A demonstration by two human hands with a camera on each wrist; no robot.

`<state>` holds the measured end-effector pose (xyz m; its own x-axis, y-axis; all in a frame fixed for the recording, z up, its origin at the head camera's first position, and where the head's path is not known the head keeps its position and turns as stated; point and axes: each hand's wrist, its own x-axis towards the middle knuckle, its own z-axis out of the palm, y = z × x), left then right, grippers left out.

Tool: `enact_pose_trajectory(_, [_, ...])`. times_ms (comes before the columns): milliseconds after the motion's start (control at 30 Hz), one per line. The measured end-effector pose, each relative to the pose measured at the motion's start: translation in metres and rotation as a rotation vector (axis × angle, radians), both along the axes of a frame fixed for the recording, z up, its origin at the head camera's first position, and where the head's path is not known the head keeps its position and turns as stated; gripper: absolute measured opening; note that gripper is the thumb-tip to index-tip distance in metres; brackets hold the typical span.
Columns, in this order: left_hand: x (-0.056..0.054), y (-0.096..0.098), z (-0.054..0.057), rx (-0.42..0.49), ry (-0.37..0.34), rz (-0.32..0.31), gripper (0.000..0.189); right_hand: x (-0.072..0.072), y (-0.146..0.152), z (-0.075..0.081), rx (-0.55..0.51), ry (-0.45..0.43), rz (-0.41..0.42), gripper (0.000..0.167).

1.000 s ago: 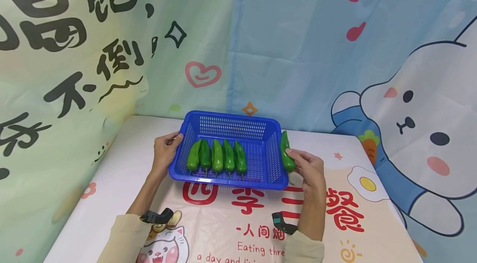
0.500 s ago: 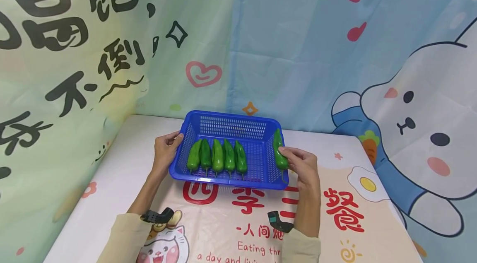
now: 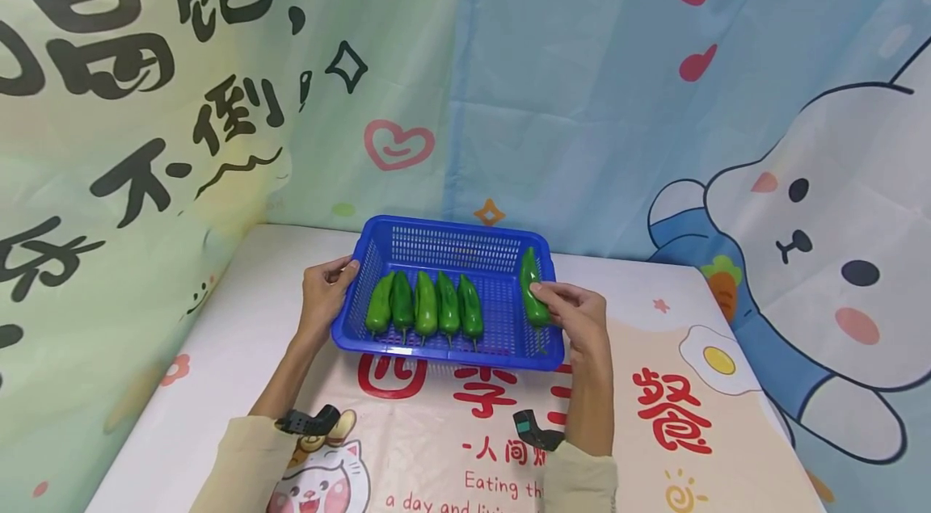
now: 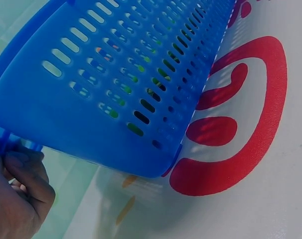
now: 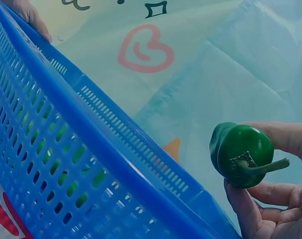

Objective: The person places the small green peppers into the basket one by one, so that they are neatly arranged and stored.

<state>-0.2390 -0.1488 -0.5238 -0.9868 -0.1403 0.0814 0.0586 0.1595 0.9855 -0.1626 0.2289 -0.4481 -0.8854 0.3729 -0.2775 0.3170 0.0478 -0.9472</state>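
Note:
A blue plastic basket (image 3: pixel 502 242) stands on the table, with several green peppers (image 3: pixel 426 307) lying side by side in its left half, stems toward the person. My left hand (image 3: pixel 324 296) grips the basket's left rim; the left wrist view shows its curled fingers (image 4: pixel 29 172) at the rim beside the slotted wall. Between thumb and fingers, my right hand (image 3: pixel 580 315) pinches another green pepper (image 3: pixel 533 291) over the basket's right side. That pepper's stem end faces the camera in the right wrist view, where it hangs above the rim.
The white table (image 3: pixel 655 287) bears a printed cover with red characters and cartoon pictures. A printed curtain (image 3: pixel 538 93) hangs close behind the basket. The basket's slotted right end wall rises below the right hand.
My right hand has carried its pepper leftward, from outside the basket's right rim to over its inside. The left hand and basket have stayed in place.

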Motion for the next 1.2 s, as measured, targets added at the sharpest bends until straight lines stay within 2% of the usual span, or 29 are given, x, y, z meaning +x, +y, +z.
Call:
enact_pose_trajectory(233, [0.002,-0.002,0.0,0.007,0.0,-0.014,0.042,-0.006,-0.012,-0.003,0.039,0.059,0.045,0.047])
enact_pose_trajectory(500, [0.001,-0.001,0.0,-0.001,-0.005,0.001,0.042,-0.014,-0.031,-0.012,0.106,0.082,0.03,0.042])
enact_pose_trajectory(800, [0.001,-0.001,0.0,0.018,-0.01,-0.007,0.042,-0.021,-0.049,-0.024,0.256,0.136,-0.001,0.035])
enact_pose_trajectory(1200, [0.0,0.0,0.002,0.009,-0.01,0.0,0.042,-0.036,-0.062,-0.031,0.501,0.108,-0.051,0.039])
